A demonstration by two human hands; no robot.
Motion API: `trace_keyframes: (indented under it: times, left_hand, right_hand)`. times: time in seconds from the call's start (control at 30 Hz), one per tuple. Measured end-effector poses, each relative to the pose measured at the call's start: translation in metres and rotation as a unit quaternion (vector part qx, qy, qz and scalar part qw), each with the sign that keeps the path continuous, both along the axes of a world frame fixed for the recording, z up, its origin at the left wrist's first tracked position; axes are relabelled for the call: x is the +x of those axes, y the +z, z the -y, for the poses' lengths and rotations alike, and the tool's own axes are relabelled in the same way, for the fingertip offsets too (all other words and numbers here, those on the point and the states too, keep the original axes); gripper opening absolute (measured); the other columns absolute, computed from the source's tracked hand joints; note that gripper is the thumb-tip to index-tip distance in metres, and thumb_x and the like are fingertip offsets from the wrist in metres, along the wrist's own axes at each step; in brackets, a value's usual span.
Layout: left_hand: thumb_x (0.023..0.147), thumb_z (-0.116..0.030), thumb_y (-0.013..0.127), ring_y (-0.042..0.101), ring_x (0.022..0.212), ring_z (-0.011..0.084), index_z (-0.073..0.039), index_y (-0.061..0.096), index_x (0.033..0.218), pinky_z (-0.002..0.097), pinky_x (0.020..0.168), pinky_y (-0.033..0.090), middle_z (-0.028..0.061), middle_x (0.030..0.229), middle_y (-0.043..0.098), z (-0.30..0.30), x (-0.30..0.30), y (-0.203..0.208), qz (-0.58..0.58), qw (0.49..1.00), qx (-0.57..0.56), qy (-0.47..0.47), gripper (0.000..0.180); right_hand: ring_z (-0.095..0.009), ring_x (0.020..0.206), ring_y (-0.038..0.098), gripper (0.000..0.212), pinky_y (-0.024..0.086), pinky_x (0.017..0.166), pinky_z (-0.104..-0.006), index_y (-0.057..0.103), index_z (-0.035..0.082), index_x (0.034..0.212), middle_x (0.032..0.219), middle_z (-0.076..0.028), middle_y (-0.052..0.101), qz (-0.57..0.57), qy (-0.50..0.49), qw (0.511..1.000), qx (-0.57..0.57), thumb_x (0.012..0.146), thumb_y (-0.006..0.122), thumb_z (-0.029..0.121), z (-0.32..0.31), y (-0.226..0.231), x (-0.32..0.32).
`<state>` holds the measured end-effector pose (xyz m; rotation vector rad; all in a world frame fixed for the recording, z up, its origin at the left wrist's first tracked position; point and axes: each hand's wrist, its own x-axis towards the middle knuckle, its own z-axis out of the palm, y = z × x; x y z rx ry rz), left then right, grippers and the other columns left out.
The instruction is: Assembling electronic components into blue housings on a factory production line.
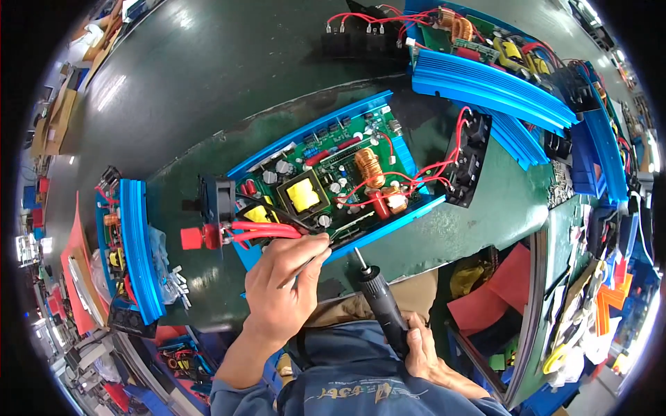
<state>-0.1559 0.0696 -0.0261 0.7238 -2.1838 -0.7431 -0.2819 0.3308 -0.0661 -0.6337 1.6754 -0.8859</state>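
An open blue metal case (pixel 326 125) lies on the dark green bench, with a green circuit board (pixel 340 180) inside that carries a yellow transformer, copper coils and capacitors. Red wires (pixel 267 230) run from its left end to a black fan (pixel 216 197) and a red terminal knob (pixel 192 238). My left hand (pixel 284 281) pinches something small at the case's near edge, right beside the red wires; what it grips is hidden. My right hand (pixel 424 353) holds a black electric screwdriver (pixel 380 301) low near my lap, tip pointing up toward the case.
A black end panel (pixel 468 158) hangs off the case's right end on red wires. More blue cases with boards are stacked at the back right (pixel 492 87) and one stands at the left (pixel 135 249). Bins of parts crowd the right (pixel 603 305).
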Motion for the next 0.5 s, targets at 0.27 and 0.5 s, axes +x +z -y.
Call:
trace_keyframes:
  times: [0.27, 0.5]
  left_hand:
    - [0.088, 0.005, 0.074, 0.072, 0.084, 0.0255, -0.001, 0.065, 0.105, 0.0327, 0.074, 0.057, 0.0131, 0.099, 0.075, 0.000, 0.002, 0.002, 0.005, 1.000, 0.013, 0.004, 0.020]
    - [0.085, 0.011, 0.071, 0.073, 0.082, 0.0300, 0.000, 0.064, 0.104, 0.0362, 0.074, 0.058, 0.0180, 0.094, 0.075, 0.000, 0.026, 0.015, 0.029, 0.999, -0.006, 0.020, 0.023]
  right_hand:
    - [-0.013, 0.072, 0.056, 0.079, 0.045, 0.067, -0.0298, 0.053, -0.003, 0.128, 0.086, -0.006, 0.065, 0.009, -0.006, 1.000, -0.025, 0.104, 0.023, 0.067, 0.007, 0.004, 0.001]
    - [-0.013, 0.071, 0.057, 0.083, 0.046, 0.067, -0.0297, 0.054, -0.003, 0.125, 0.084, -0.007, 0.065, -0.026, -0.001, 0.998, -0.051, 0.102, 0.023, 0.070, -0.011, -0.015, 0.000]
